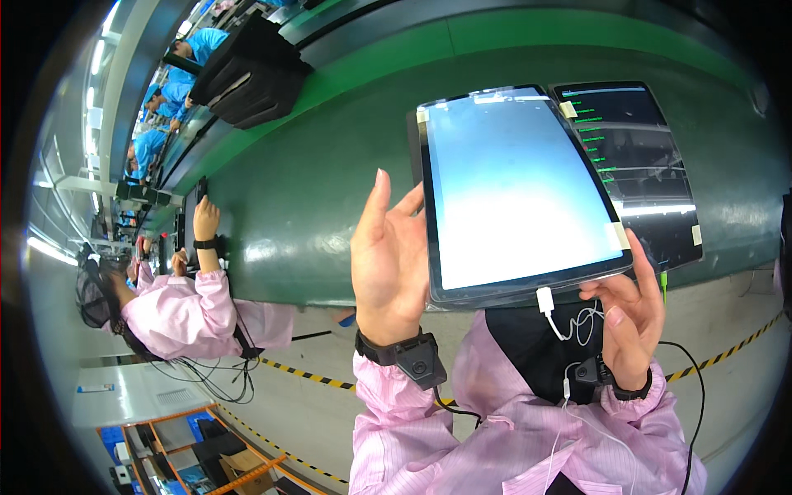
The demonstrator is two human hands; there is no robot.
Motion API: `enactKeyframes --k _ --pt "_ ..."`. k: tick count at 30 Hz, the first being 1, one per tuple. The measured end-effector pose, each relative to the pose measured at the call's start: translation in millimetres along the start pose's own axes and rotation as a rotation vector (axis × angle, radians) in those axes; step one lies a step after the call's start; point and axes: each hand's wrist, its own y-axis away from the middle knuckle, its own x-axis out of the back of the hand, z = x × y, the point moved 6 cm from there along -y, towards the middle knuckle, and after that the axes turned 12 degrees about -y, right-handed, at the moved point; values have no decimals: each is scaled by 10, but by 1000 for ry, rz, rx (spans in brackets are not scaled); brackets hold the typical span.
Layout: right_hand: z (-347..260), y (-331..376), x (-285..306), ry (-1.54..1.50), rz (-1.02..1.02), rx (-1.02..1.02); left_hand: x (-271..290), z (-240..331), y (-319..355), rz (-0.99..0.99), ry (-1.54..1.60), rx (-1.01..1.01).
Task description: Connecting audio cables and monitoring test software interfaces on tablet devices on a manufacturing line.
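We are flanking the 1st tablet (520, 198) with our left hand (392, 256) and right hand (634, 322); the 2nd tablet (656, 169) is lying to its right on the bench (322, 198), whose left side a co-worker (186, 318) is occupying.

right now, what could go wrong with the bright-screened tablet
The bright-screened tablet might slip, as the thumb of the left hand stands clear of it. The white cable plugged into its lower edge hangs in loose loops and could snag. It also overlaps the dark-screened tablet in view, so they might knock together.
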Motion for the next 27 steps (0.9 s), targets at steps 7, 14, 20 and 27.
enactKeyframes --k 7,14,20,27 --pt "-85 -57 -39 4 4 65 -81 9 38 -64 77 22" --pt "-162 -103 -143 33 5 76 -144 69 104 -155 124 -19" --pt "-278 -161 -98 99 86 125 -330 34 86 -105 78 -27" --pt "-362 -247 -154 170 125 168 -417 78 81 -105 54 -70"
